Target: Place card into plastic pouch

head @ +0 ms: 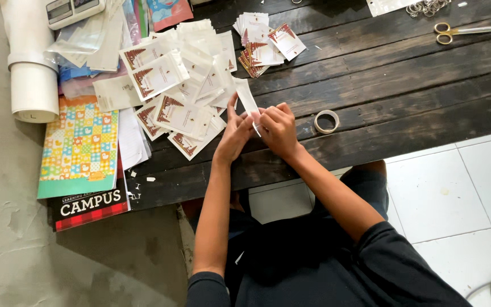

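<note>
Both hands meet over the dark tabletop (404,113), left hand (235,133) and right hand (279,129) each with grip pinched shut on one white packet (247,98), fingers curled, forearms angled inward; one tape roll (327,121) just right, one scissors (456,31) far right, packet pile (183,85) left, uncountable.

Left hand (233,135) and right hand (278,128) together grip a narrow white plastic sleeve (248,98) over the dark wooden plank table (404,85), near its front edge.

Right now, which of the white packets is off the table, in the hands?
The narrow white packet pinched between left hand and right hand; the others lie in piles on the table.
</note>
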